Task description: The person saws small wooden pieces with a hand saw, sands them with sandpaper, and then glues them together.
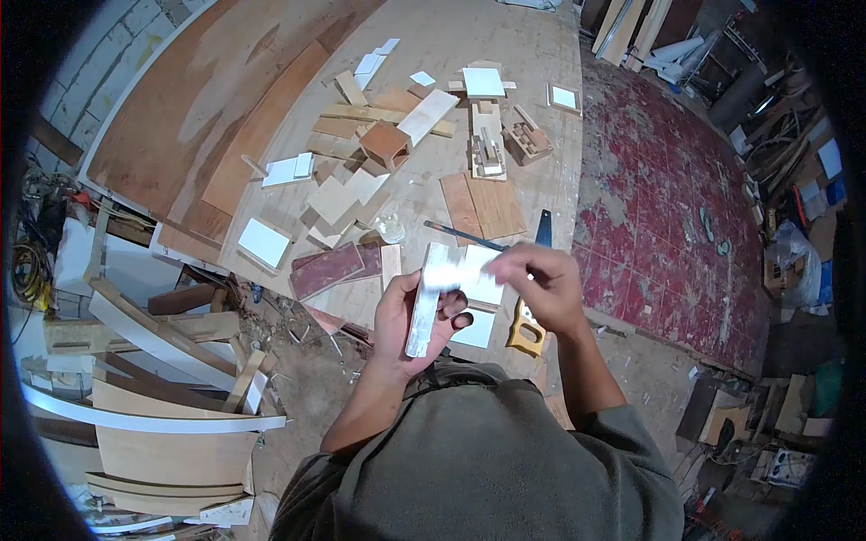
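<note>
My left hand (pixel 397 311) is wrapped round a narrow wooden strip (pixel 422 311) with a whitish face, held tilted above the table's near edge. My right hand (pixel 546 279) has its fingers pinched together just right of the strip. A white smear of motion (pixel 448 275) runs between these fingers and the strip, too blurred to name. Beneath the right hand lie white-faced panels (pixel 471 329) and a handsaw with a yellow handle (pixel 526 331). A long thin dark tool (pixel 465 236) points in behind that hand.
Wood offcuts (pixel 338 198), a small open wooden box (pixel 385 144) and a glass jar (pixel 390 227) lie on the plywood table (pixel 532 54). Brown boards (pixel 460 203) sit near the middle. Curved wooden pieces (pixel 162 419) are piled at left. Red tiled flooring (pixel 667 216) stretches right.
</note>
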{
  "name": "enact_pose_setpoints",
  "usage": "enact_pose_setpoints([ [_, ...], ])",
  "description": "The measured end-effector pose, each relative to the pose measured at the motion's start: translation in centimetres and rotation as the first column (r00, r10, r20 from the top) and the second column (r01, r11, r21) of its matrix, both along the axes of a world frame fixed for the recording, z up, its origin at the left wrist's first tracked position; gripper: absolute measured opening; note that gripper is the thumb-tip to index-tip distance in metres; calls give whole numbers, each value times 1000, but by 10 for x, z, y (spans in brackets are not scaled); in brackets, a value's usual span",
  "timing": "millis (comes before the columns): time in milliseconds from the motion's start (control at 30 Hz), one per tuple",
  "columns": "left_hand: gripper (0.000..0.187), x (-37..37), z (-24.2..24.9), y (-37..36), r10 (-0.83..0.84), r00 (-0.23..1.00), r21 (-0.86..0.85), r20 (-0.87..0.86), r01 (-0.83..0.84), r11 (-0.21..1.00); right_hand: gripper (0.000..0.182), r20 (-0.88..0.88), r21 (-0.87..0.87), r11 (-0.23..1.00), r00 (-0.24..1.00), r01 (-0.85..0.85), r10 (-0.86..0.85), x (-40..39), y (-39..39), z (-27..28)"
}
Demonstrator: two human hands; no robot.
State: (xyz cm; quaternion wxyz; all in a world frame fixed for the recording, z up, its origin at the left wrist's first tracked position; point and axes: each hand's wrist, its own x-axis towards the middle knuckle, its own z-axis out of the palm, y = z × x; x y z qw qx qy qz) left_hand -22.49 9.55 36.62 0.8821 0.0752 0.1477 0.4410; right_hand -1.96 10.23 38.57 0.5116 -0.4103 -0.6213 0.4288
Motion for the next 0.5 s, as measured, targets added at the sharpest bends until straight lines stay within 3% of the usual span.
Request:
enact_pose_setpoints([
  [33,30,0,7,0,-1,1000,-4,0,1,1000,12,-2,-6,988,988,-156,156,1,1,-1],
  [67,30,-1,15,-1,33,997,-84,-68,-39,996,12,-2,-11,988,988,-155,155,-3,3,-3],
  [100,30,-2,20,1,59,989,-160,-139,-82,984,12,18,9,997,997,-76,76,-9,7,-6],
  [133,30,-12,-1,6,-17,1000,-38,4,17,999,12,38,31,1000,999,4,-6,-15,12,-9],
  [167,30,-16,-7,9,-20,1000,-39,8,20,999,12,58,56,995,995,82,-85,-20,17,-10],
  [200,30,-19,-9,12,-31,999,7,34,31,999,13,27,-44,986,986,163,-162,-25,20,-7],
  [233,30,-24,-10,16,-43,997,54,58,40,998,13,30,-45,985,986,164,-163,-27,23,-8],
  [267,30,-27,-9,18,-43,997,54,59,39,998,13,-15,-60,996,998,68,-69,-28,28,-9],
  [333,30,-35,-5,21,8,999,-106,-38,-12,994,13,-31,-86,989,993,-118,116,-33,34,-10],
  [367,30,-41,-6,26,13,999,-110,-34,-16,994,13,-28,-90,988,992,-122,120,-40,39,-11],
  [433,31,-53,-9,37,0,1000,-22,-32,0,1000,13,93,-12,998,994,67,-66,-56,50,-13],
  [500,32,-68,-15,47,3,1000,-13,-16,-4,1000,14,87,-68,991,990,119,-113,-69,62,-11],
])
